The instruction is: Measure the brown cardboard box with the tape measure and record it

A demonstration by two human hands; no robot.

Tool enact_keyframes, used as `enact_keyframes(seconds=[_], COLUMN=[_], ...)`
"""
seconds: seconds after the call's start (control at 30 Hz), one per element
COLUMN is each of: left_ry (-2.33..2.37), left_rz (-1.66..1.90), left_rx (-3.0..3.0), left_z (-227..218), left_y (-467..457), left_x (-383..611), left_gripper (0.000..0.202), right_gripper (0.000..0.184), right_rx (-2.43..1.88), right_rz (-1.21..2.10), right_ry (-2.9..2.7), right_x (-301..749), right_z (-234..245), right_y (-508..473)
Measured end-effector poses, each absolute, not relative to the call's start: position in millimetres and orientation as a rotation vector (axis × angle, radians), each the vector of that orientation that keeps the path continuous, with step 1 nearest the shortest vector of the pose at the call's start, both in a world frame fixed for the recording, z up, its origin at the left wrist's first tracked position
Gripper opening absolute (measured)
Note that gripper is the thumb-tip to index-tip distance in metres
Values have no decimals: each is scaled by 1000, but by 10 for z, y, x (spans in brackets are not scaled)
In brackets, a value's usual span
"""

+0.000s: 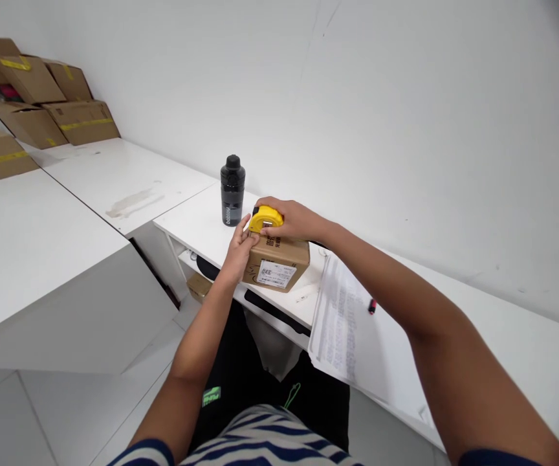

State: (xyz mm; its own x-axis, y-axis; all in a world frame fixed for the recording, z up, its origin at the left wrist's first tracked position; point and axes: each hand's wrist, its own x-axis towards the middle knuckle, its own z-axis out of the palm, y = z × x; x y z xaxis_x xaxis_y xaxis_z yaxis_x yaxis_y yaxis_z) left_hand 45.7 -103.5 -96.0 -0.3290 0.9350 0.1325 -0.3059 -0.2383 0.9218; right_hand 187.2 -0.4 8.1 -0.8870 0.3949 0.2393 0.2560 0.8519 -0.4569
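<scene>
A small brown cardboard box (301, 255) with a white printed label (275, 274) stands on the narrow white desk in front of me. My right hand (286, 217) is wrapped round a yellow tape measure (266, 218) at the box's upper left edge. Against the box's left side rests my left hand (241, 251), its thumb by the top corner just under the tape measure and its fingers stretched out. Whether any blade is pulled out I cannot tell.
Behind the box stands a dark water bottle (232, 194). Written sheets of paper (352, 323) lie to the right, with a red and black pen (372, 306) on them. Several cardboard boxes (83, 122) are stacked at the far left. A white wall (381, 129) rises behind the desk.
</scene>
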Motion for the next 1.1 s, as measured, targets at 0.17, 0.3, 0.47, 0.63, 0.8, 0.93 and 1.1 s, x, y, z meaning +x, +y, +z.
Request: enact_keyframes(seconds=[0.17, 0.3, 0.47, 0.63, 0.8, 0.93, 1.1], left_ry=[1168, 1245, 1249, 1265, 1232, 1212, 1207], left_rz=[1767, 1735, 1704, 1712, 1716, 1666, 1686], left_rx=[1004, 1045, 1067, 1099, 1104, 1093, 991], left_z=[-966, -965, -970, -1007, -1015, -973, -932], left_y=[-1023, -1018, -1004, -981, -975, -1005, -1073], left_x=[480, 469, 456, 431, 405, 387, 435], left_gripper=[58, 56, 49, 41, 40, 45, 60], right_gripper=[55, 56, 51, 49, 49, 51, 46], right_rx=[-541, -676, -826, -985, -986, -935, -844], right_rz=[584, 586, 651, 687, 563, 498, 417], right_ry=[-2790, -2846, -2812, -2753, -2691, -2671, -2619], right_x=[1960, 2157, 2660, 3134, 3300, 3266, 3065], right_z=[159, 216, 229, 124, -23, -49, 117], right_y=[16, 9, -9, -4, -25, -54, -80])
